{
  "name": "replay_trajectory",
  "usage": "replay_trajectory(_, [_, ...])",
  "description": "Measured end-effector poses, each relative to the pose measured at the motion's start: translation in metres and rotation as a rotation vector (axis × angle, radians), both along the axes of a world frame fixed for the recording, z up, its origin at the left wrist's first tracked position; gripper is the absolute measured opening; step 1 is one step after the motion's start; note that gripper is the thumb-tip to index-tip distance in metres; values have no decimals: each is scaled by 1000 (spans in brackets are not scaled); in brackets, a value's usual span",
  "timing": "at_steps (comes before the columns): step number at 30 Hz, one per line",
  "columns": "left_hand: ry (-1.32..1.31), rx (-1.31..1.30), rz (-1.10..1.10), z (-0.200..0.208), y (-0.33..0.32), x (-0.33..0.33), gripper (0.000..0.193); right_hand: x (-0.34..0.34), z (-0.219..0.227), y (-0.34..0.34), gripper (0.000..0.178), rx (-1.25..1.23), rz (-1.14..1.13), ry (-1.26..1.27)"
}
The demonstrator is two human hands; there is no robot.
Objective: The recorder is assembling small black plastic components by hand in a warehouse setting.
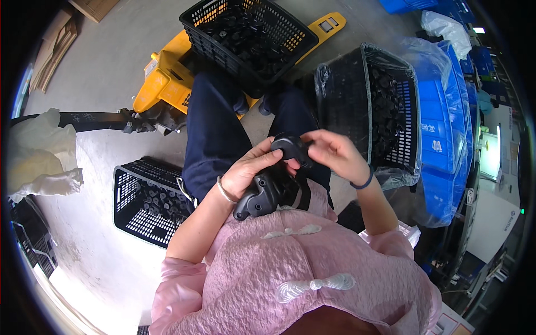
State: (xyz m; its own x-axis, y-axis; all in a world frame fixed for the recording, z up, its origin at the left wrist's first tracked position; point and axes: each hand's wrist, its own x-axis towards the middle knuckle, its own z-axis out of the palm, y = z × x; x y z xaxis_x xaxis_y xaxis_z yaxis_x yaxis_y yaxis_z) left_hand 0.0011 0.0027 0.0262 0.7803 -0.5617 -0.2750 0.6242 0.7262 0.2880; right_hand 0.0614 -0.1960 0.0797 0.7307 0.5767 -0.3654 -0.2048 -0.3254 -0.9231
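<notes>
I sit with both hands raised over my lap. My left hand (251, 168) grips a small black plastic part (291, 147) from the left. My right hand (330, 152) pinches the same part from the right, thumb and fingers closed on it. Just below my hands a black device (262, 196) with straps hangs against my pink top. My dark blue trousers (215, 134) show beneath.
A black basket (248, 36) of black parts rests ahead on a yellow pallet jack (164, 78). A bag-lined black basket (371, 106) of parts stands at my right, blue crates (441, 145) behind it. Another black basket (142, 201) sits on the floor at my left, near white cloth (39, 156).
</notes>
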Motion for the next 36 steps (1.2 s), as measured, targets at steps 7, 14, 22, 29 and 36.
replay_trajectory(7, [-122, 40, -28, -3, 2, 0, 43, -17, 17, 11, 28, -271, 71, -758])
replay_trajectory(14, [-62, 79, -37, 4, 0, 0, 42, -12, 15, 9, 31, -332, 170, -1119])
replay_trajectory(22, [-153, 67, -99, 2, 0, 3, 42, -13, 1, -16, 21, 0, -267, -220])
replay_trajectory(29, [-151, 7, -94, -7, 2, -2, 43, -18, -37, -59, 39, 656, -585, 594])
replay_trajectory(36, [-116, -53, -25, -5, -4, 1, 56, 16, -28, -106, 48, 726, -969, 323])
